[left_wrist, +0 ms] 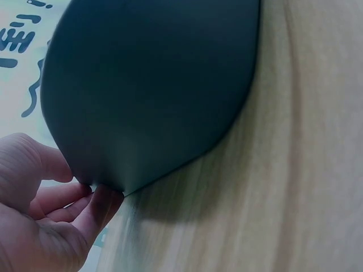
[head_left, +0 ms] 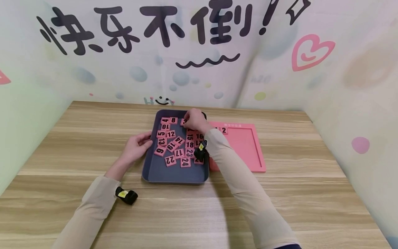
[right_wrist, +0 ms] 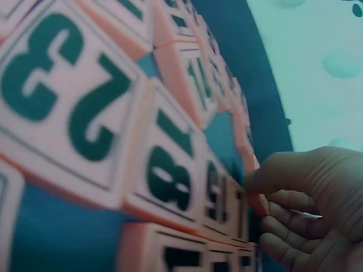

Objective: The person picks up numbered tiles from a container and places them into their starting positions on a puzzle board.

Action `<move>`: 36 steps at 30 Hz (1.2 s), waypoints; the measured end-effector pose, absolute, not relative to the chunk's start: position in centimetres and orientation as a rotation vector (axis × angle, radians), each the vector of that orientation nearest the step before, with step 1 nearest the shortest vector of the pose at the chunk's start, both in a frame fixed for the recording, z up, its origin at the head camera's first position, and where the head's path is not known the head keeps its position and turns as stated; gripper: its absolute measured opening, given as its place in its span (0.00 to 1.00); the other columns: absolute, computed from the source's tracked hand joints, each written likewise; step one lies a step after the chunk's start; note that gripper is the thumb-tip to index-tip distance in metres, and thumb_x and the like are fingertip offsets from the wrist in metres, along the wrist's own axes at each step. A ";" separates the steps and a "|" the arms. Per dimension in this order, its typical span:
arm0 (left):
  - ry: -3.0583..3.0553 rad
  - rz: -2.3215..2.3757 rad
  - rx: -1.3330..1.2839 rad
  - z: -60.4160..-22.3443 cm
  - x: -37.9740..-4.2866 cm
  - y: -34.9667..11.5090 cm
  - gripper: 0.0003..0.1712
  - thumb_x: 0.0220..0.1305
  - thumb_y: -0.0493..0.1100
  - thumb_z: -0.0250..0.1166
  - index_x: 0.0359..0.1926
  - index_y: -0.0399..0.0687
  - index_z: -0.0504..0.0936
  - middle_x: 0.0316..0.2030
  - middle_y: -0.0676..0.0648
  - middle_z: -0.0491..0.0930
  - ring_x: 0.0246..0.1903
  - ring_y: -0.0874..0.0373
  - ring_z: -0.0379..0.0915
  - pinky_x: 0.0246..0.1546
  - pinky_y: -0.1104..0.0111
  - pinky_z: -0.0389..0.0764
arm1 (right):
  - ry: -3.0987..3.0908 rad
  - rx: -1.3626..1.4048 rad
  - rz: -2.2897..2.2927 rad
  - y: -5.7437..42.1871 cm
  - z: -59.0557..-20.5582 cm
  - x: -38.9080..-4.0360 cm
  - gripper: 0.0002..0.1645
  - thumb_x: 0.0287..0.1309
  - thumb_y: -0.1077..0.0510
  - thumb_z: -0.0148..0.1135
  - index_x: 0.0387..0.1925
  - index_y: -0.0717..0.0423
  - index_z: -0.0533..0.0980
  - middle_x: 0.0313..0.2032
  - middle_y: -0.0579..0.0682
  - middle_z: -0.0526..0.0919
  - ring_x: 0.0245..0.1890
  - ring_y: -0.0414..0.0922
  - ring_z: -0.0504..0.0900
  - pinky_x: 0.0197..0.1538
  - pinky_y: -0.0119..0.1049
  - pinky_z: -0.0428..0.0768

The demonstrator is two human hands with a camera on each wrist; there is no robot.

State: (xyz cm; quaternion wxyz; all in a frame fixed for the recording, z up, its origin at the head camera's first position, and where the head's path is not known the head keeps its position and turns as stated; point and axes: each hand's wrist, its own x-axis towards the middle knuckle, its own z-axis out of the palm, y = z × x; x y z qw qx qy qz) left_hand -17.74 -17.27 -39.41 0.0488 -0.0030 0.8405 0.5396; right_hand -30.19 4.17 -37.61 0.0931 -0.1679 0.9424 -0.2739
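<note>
Brown wood grain marks the table (head_left: pixel 186 214), with the dark blue tray (head_left: pixel 177 174) toward its far side. Nearest in the tray lie tiles 24 (head_left: pixel 185 162) and 22 (head_left: pixel 170 160). At its left wall, the left hand (head_left: pixel 136 148) touches the rim with thumb and loosely bent fingers; light, even pressure there should stop the tray sliding. Above the right-hand tiles sits the black wrist camera (head_left: pixel 201 149); keeping that wrist raised would avoid brushing them askew. Right of the tray, the pink board (head_left: pixel 240 148) carries tile 2 (head_left: pixel 224 130) at its far left. At the tray's far end, the right hand (head_left: pixel 196 119) pinches tile 3 (head_left: pixel 183 122); I cannot tell whether it has left the floor. Gripping by opposite edges and lifting straight up before swinging sideways would probably work best, sparing tile 15 (head_left: pixel 190 137) and its neighbours.
</note>
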 end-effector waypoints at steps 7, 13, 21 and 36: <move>2.539 1.659 -0.023 -39.3 -17.7 -17.2 0.24 0.67 0.31 0.52 0.63 0.27 0.64 0.58 0.29 0.68 0.57 0.42 0.67 0.56 0.61 0.72 | 2.784 -0.636 -0.838 5.3 -35.8 -29.6 0.17 0.49 0.62 0.68 0.42 0.64 0.79 0.33 0.55 0.80 0.30 0.45 0.74 0.34 0.34 0.76; 2.544 1.654 -0.016 -39.3 -17.7 -17.3 0.24 0.67 0.31 0.51 0.63 0.27 0.64 0.59 0.29 0.67 0.57 0.41 0.67 0.56 0.61 0.71 | 2.784 -0.699 -0.887 7.2 -34.4 -28.9 0.14 0.49 0.66 0.65 0.41 0.63 0.78 0.28 0.52 0.76 0.28 0.45 0.72 0.32 0.33 0.73; 2.541 1.666 -0.024 -39.5 -17.7 -17.4 0.24 0.67 0.31 0.51 0.63 0.27 0.64 0.59 0.29 0.67 0.57 0.42 0.67 0.56 0.62 0.71 | 2.830 -0.690 -0.877 10.7 -33.7 -28.2 0.15 0.47 0.67 0.66 0.40 0.65 0.78 0.34 0.55 0.78 0.34 0.48 0.73 0.38 0.37 0.75; 2.546 1.662 -0.008 -39.6 -17.8 -17.3 0.24 0.67 0.31 0.51 0.63 0.27 0.64 0.58 0.29 0.68 0.56 0.41 0.67 0.55 0.61 0.72 | 2.851 -0.672 -0.892 18.6 -35.4 -27.7 0.14 0.47 0.68 0.66 0.39 0.69 0.77 0.33 0.58 0.78 0.33 0.51 0.73 0.37 0.41 0.74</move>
